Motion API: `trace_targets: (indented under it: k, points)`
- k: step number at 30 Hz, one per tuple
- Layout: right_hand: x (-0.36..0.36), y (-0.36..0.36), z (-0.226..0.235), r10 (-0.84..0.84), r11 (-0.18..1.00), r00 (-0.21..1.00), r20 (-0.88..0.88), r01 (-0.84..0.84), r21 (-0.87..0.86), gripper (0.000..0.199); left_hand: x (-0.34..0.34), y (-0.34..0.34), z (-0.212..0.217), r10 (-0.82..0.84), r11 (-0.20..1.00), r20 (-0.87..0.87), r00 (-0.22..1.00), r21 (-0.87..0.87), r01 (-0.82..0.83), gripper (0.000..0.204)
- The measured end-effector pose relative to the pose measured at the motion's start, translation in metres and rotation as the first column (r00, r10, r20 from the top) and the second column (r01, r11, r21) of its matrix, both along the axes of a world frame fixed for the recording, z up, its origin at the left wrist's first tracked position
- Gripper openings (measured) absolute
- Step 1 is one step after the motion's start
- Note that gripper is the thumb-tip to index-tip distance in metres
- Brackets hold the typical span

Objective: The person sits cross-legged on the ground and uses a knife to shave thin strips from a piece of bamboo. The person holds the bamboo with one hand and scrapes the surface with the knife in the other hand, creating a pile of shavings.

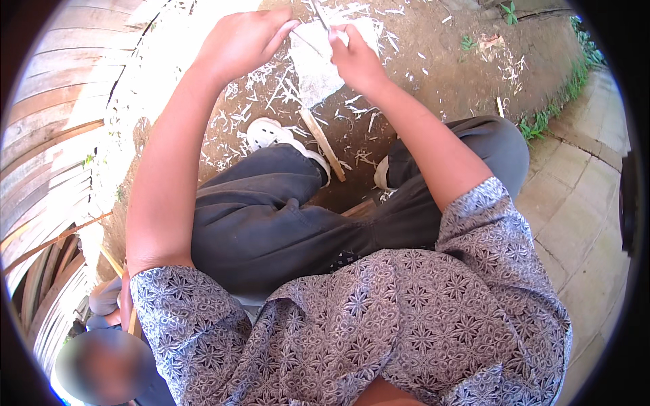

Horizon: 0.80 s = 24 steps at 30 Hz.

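My left hand (244,44) is closed at the top of the view, its fingertips pinching a thin sliver of wood or bamboo (308,42). The sliver slants down from the fingers toward my other hand. My right hand (357,62) is wrapped round a knife (319,13); the grey blade points up and away, and the handle is hidden in the fist. Below both hands lies a pale, flat-looking slab (318,78), brightly lit by the sun. Pale shavings (271,84) are scattered round it on the soil.
A wooden stick (322,143) lies between my feet, near a white clog (267,133). Stacked wooden strips (61,101) line the left side. Stone paving (575,203) and grass (538,125) lie at right. Another person (105,304) sits at lower left.
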State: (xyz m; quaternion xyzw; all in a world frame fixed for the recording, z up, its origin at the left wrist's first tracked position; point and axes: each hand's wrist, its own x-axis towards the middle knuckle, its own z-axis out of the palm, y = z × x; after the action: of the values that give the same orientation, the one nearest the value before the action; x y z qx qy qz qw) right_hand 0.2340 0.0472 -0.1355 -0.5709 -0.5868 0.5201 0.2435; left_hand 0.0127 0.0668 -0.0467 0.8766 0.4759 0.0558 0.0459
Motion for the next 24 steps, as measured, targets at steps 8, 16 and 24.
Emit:
trace_targets:
  k: [8,16,24]
  points:
    - [0.009,-0.029,-0.043,-0.083,0.984,0.996,-0.038,0.088,0.153,0.038,0.007,0.003,0.001,0.052,0.998,0.055,0.997,-0.047,-0.049,0.026]
    - [-0.012,-0.004,0.071,-0.136,0.975,0.950,-0.280,0.178,0.130,0.038,0.001,-0.004,0.007,-0.004,1.000,0.003,1.000,0.013,0.004,0.027]
    - [0.002,-0.022,-0.050,0.015,0.988,0.981,0.194,-0.045,0.151,0.036,0.003,0.007,-0.002,0.016,0.999,-0.081,0.997,0.036,-0.014,0.028]
